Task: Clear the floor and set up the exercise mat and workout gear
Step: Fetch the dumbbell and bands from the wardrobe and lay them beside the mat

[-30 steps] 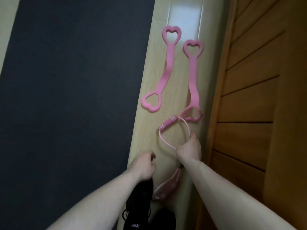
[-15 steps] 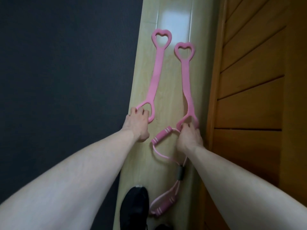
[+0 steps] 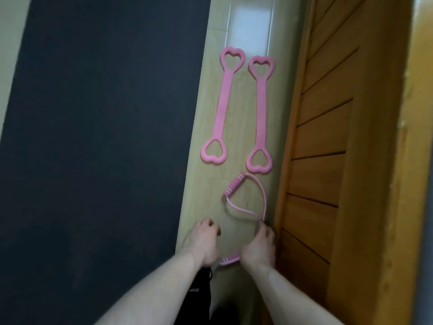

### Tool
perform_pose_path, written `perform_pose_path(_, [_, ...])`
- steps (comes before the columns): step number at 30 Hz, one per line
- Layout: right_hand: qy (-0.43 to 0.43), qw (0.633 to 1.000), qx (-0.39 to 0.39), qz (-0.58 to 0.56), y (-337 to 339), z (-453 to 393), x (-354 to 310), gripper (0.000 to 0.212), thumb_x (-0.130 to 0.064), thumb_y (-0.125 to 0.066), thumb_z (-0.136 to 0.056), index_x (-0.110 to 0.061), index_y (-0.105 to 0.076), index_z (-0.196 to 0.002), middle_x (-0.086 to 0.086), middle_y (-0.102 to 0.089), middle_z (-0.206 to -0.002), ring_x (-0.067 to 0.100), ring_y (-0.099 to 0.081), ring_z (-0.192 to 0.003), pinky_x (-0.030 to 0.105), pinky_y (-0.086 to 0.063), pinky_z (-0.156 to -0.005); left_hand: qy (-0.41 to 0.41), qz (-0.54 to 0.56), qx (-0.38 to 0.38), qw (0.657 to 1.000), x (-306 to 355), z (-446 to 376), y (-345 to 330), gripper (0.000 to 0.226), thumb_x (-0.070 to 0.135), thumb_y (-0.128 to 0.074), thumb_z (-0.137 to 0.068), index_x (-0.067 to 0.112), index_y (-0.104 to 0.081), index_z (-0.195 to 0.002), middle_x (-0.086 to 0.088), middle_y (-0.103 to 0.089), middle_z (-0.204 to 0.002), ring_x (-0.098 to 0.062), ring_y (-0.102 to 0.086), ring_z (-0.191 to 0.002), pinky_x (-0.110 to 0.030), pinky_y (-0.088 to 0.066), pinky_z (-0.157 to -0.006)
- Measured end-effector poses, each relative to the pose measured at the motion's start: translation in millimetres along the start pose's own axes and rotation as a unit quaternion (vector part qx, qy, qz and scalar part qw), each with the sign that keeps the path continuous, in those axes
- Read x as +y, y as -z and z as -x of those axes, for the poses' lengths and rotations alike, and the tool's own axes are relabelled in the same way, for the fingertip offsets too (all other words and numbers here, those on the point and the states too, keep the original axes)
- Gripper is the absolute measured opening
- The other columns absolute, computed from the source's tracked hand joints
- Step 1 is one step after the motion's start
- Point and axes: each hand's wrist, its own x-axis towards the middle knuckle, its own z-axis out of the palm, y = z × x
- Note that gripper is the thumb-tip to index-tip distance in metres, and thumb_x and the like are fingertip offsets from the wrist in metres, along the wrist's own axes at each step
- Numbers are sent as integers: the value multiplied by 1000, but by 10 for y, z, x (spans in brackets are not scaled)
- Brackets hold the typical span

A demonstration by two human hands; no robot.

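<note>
1. Both hands had drawn back from the near heart loops of the two bands to the pink resistance tube, and both bands lay straightened, side by side.
2. Exercise mat (image 3: pixel 100 137): unrolled on the floor, its right edge beside the wooden strip carrying the gear; a knee or shoe (image 3: pixel 199 299) on that edge could ruck it.
3. Left band (image 3: pixel 222 106) and right band (image 3: pixel 260 113): parallel, apart, untouched; dragging the tube could knock the right one's near loop askew.
4. Resistance tube (image 3: pixel 248 198): looped just below the bands, near the door (image 3: pixel 328 160); a pull could flick its handle into either.
5. Right hand (image 3: pixel 259 247): grip pinching the tube.
6. Left hand (image 3: pixel 202 242): fingers curled; whether it held anything could not be told.
</note>
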Motion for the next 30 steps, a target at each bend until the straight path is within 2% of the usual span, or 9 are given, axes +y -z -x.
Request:
perform_pose_path(4, [-9,998,-46,-39,-164,240,261,59,-15,-70,-90,-27,-51,-144,6,-52,-145,26,-56,-128,41,-48,-109,3,19,-27,999,-47,310,-494,45,20,-62,-92,26,-57,-137,0,-38,-150,-22,-38,-133,-40,-44,-109])
perform_pose_path(9, [-22,994,-107,-10,-263,152,239,68,-18,-70,-91,-19,-44,-154,11,-40,-158,31,-43,-143,35,-36,-117,10,51,-22,998,-156,526,-922,45,7,-54,-89,27,-64,-128,3,-40,-151,-19,-38,-139,-36,-37,-116])
perform_pose_path(13, [-41,992,-115,-14,-315,-4,249,68,-30,-71,-92,-7,-46,-150,17,-43,-155,33,-40,-144,42,-33,-120,32,80,10,996,-346,583,-946,43,0,-51,-86,30,-65,-113,7,-47,-141,-16,-45,-130,-32,-44,-107])
perform_pose_path(15, [-23,992,-118,33,-362,21,239,56,-38,-58,-101,-4,-52,-145,16,-46,-154,34,-37,-146,45,-25,-124,50,91,27,994,-472,602,-874,43,1,-47,-84,30,-65,-110,6,-48,-139,-18,-49,-126,-34,-47,-104])
perform_pose_path(17, [33,980,-137,144,-495,88,382,54,-32,-53,-104,-2,-47,-149,17,-37,-160,34,-30,-150,39,-18,-126,57,82,42,994,-600,674,-826,48,1,-43,-83,27,-68,-114,5,-51,-137,-20,-50,-125,-37,-49,-103])
perform_pose_path(20, [136,946,-110,272,-708,302,632,49,-19,-63,-96,-6,-56,-143,19,-7,-169,27,-44,-142,33,-36,-117,73,75,56,993,-871,853,-814,47,2,-42,-84,26,-67,-117,6,-53,-132,-18,-50,-122,-38,-50,-100])
perform_pose_path(22, [178,931,-108,301,-850,425,744,50,-10,-61,-95,-10,-55,-145,13,8,-170,28,-39,-145,37,-38,-117,87,70,62,992,-1058,981,-772,44,5,-44,-85,27,-67,-115,7,-54,-128,-17,-51,-119,-37,-50,-99])
perform_pose_path(26, [227,891,-140,367,-1123,616,865,55,-9,-57,-97,-5,-46,-151,10,8,-171,31,-8,-157,51,-22,-125,107,59,59,991,-1318,1206,-771,44,4,-46,-83,28,-66,-115,9,-55,-126,-16,-51,-119,-35,-50,-99])
perform_pose_path(30, [221,871,-181,400,-1138,817,859,45,-14,-56,-99,-8,-54,-144,9,8,-171,35,0,-157,60,-18,-124,121,48,45,990,-1375,1376,-785,43,6,-47,-86,27,-65,-119,8,-55,-128,-16,-53,-120,-34,-50,-97])
